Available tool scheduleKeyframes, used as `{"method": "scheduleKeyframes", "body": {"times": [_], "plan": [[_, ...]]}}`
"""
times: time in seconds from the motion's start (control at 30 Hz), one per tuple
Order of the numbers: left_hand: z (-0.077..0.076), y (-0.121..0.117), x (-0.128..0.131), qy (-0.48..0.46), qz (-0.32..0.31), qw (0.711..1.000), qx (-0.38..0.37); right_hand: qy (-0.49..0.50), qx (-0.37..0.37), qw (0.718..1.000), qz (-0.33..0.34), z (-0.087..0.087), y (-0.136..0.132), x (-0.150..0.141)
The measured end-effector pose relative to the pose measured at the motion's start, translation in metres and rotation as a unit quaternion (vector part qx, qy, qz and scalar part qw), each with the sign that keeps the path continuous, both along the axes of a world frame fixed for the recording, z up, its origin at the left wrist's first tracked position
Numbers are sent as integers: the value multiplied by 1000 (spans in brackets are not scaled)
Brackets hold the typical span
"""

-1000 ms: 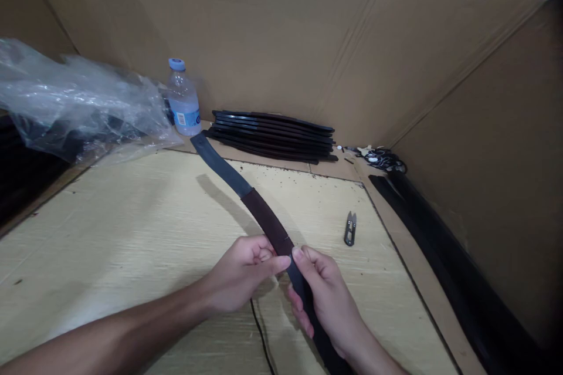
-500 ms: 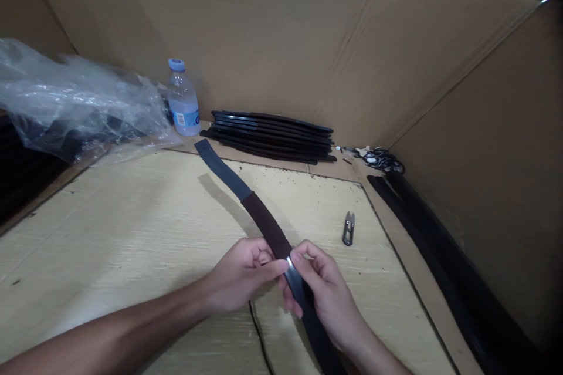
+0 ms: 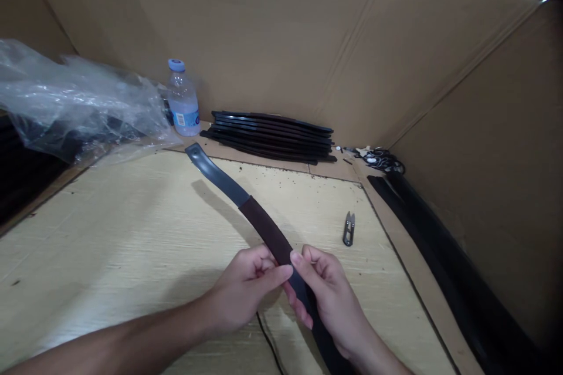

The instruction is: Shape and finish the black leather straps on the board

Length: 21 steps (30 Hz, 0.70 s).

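A long dark curved strap (image 3: 219,177) with a dark brown sleeve (image 3: 267,223) around its middle slants across the board, its far end raised above the surface. My left hand (image 3: 253,284) pinches it just below the sleeve, thumb on top and fingers underneath. Close beside it, my right hand (image 3: 328,290) grips the strap from the right with its thumb at the sleeve's near edge. The near end runs out of view at the bottom. Small thread snips (image 3: 349,229) lie to the right of my hands.
A stack of dark strips (image 3: 272,135) lies at the back beside a water bottle (image 3: 183,102). Clear plastic wrap (image 3: 83,105) covers dark material at left. Long black strips (image 3: 422,234) and a tangle of cords (image 3: 380,159) lie at right. Cardboard walls (image 3: 272,29) enclose the board.
The strap's far end has shifted slightly left and towards me, and its face has tilted to catch light. Both hands have moved slightly towards me, still gripping it.
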<state>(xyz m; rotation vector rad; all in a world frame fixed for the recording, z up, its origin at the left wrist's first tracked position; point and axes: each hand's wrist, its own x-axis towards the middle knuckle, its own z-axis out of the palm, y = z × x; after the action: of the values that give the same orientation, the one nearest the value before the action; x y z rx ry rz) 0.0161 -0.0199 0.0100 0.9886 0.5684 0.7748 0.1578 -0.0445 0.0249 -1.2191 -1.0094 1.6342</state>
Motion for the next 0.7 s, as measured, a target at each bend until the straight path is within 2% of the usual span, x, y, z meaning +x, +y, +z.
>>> {"method": "scheduleKeyframes", "body": {"times": [0.13,0.3,0.43,0.6,0.7], "plan": [[-6,4,-2,9,6,1000,-1,14,26,999,-31,1,0,0],[-17,9,-5,-21,27,999,-11,-6,78,997,-27,4,-4,3],[-22,12,-7,10,53,998,-31,-15,68,997,-40,3,-3,2],[-18,15,-11,51,34,998,-32,-2,28,1000,-9,2,2,1],[-14,15,-12,70,21,997,-32,-9,35,999,2,2,3,2]]}}
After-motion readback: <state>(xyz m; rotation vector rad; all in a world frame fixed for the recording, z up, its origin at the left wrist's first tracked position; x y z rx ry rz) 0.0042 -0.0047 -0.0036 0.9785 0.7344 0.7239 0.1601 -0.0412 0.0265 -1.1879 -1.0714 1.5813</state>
